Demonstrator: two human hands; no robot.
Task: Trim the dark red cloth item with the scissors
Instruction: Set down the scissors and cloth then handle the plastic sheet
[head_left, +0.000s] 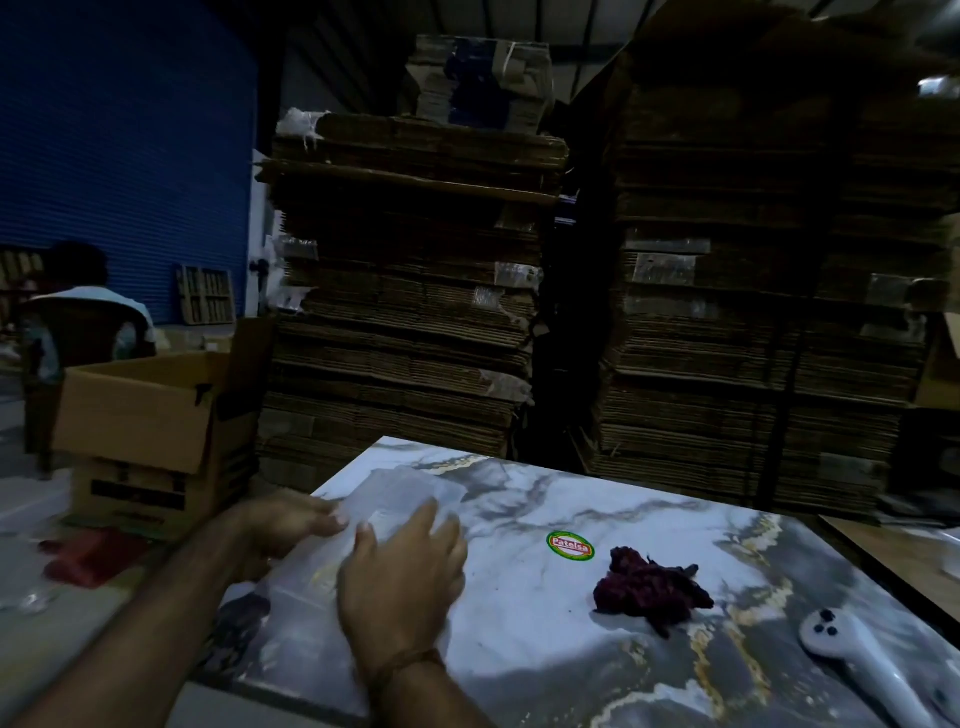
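Observation:
A crumpled dark red cloth item (652, 587) lies on the marble-patterned table (545, 649), right of centre. Both of my hands are on a clear plastic bag (410, 499) at the table's left edge. My left hand (291, 522) rests at the bag's left side with its fingers stretched towards it. My right hand (400, 577) lies flat on the bag, fingers straight. Neither hand touches the cloth. I see no scissors.
A white controller-like object (862, 660) lies at the table's right front. A round red-green sticker (570, 546) is on the tabletop. An open cardboard box (150, 415) stands left of the table. Tall stacks of flattened cardboard (415, 312) rise behind. A person (83, 322) sits far left.

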